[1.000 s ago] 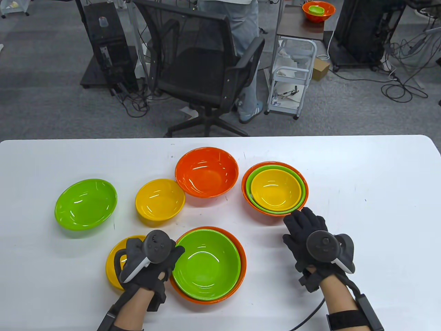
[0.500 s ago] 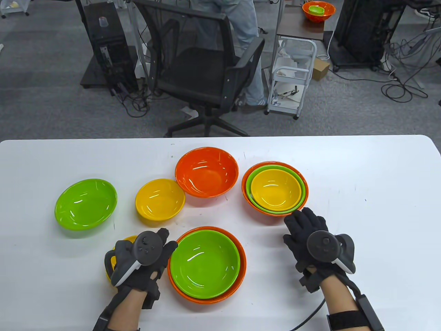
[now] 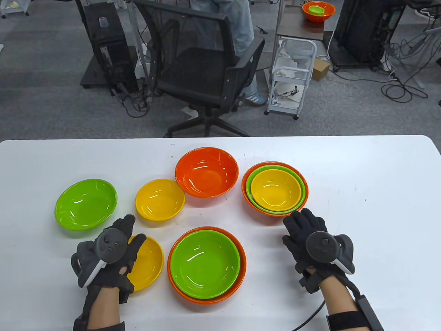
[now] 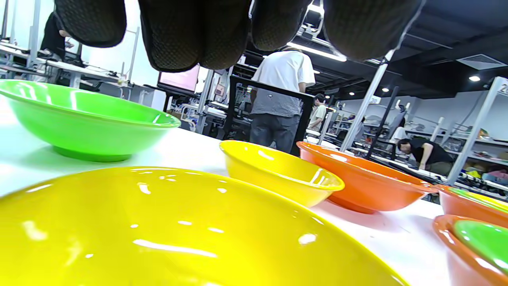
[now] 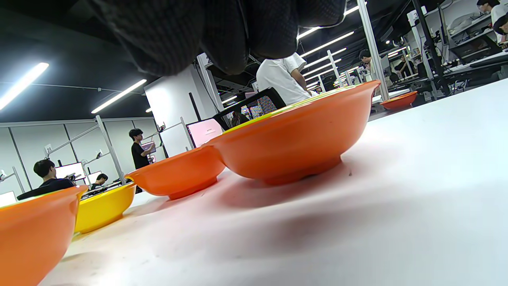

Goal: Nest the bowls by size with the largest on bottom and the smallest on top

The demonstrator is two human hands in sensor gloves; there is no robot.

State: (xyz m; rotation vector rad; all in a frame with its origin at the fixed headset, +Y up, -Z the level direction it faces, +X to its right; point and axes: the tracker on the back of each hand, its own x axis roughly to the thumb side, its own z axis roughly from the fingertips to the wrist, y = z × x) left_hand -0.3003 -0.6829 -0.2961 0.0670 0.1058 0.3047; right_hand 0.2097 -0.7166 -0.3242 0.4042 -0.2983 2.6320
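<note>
My left hand (image 3: 132, 232) hovers open over the left rim of a yellow bowl (image 3: 150, 263) at the front left; its fingers (image 4: 198, 35) hang above that bowl (image 4: 158, 230) without touching it. Just right of it, a green bowl (image 3: 205, 263) sits nested in an orange bowl (image 3: 242, 267). Loose bowls stand behind: green (image 3: 86, 203), yellow (image 3: 160, 199) and orange (image 3: 206, 176). At the right, a yellow bowl (image 3: 275, 189) sits in a green one (image 3: 303, 193) inside an orange one (image 3: 244, 188). My right hand (image 3: 303, 224) lies open and flat on the table by that stack's front rim (image 5: 293, 135).
The white table (image 3: 372, 193) stretches bare to the right of the bowls. Beyond its far edge stand an office chair (image 3: 203, 65) and a small cart (image 3: 293, 79). A person stands behind the chair.
My left hand has drawn back to the left, away from the green-in-orange stack, uncovering most of the front yellow bowl. My right hand has not moved.
</note>
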